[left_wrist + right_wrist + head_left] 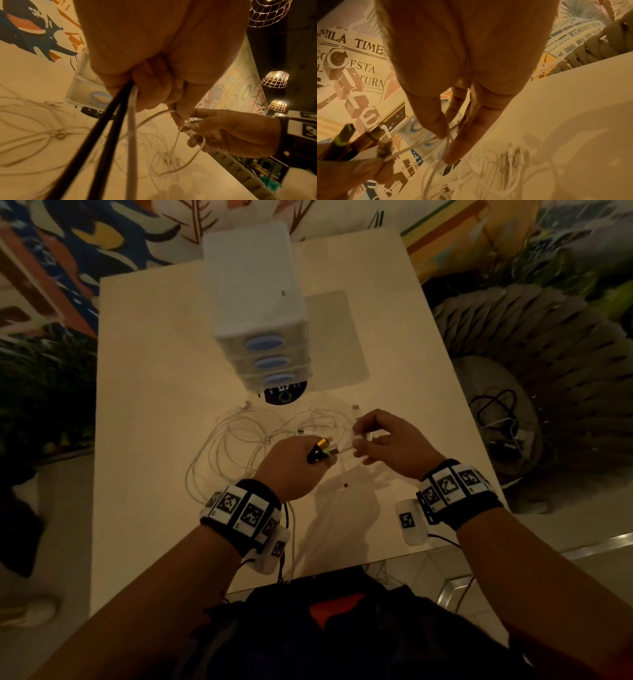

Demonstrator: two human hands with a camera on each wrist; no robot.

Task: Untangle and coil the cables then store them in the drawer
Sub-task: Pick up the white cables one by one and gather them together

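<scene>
A tangle of thin white cables [246, 436] lies on the pale table [154, 371] in front of a white drawer unit [260, 313] with blue oval handles. My left hand [298, 457] grips a bundle of cable ends: two black cables [102, 129], a white one [132, 121], and gold and black plugs [323, 448] that stick out toward the right. My right hand [380, 440] pinches a loop of white cable [447, 136] between thumb and fingers, just right of the plugs. Loose white connectors [513, 155] lie under it.
A dark round disc [284, 396] sits at the foot of the drawer unit. Right of the table stands a grey woven chair [534, 364] with dark cables [496, 409] on its seat. The table's near edge runs below my wrists.
</scene>
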